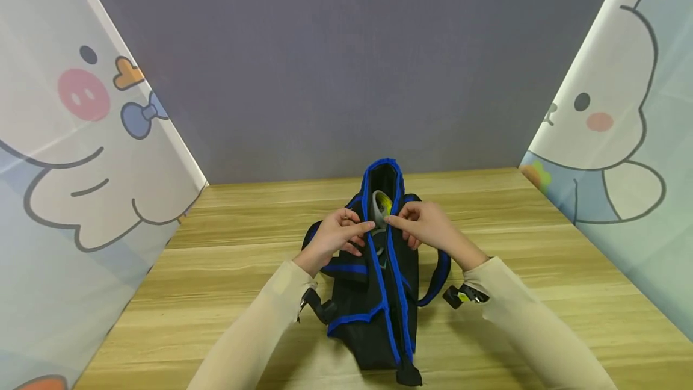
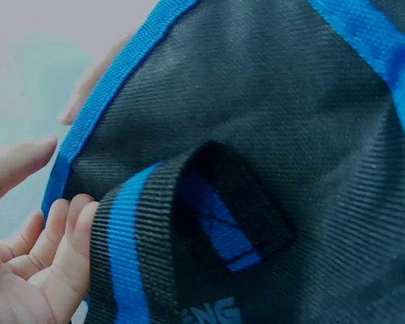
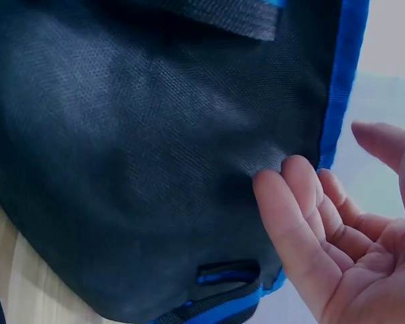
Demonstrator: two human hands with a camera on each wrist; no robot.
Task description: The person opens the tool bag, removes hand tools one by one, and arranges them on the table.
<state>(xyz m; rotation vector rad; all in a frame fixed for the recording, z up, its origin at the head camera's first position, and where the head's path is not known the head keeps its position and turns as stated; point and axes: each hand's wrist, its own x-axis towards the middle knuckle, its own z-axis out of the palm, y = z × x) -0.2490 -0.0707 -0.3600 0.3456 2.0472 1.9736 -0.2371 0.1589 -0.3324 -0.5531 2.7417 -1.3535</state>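
Note:
A black bag (image 1: 352, 295) with blue trim stands upright, its long narrow opening facing up. Inside the opening shows a grey thing (image 1: 381, 206) with a rounded, yellow-lined mouth; its lower part is hidden in the bag. My left hand (image 1: 337, 236) is at the left rim, thumb reaching over the blue edge and fingertips against the outer side, beside a webbing strap (image 2: 131, 236). Opposite it, my right hand (image 1: 425, 224) has its thumb over the right rim. That hand's fingertips (image 3: 277, 192) touch the bag's outer face, and the thumb stands apart from them.
Wood-grained table (image 1: 227, 281) lies under the bag. A grey panel (image 1: 303, 71) rises behind, with cartoon-printed sheets (image 1: 81, 137) on both sides. Another strap (image 1: 443, 278) loops out to the right of the bag. A dark tab (image 1: 408, 374) lies at its near end.

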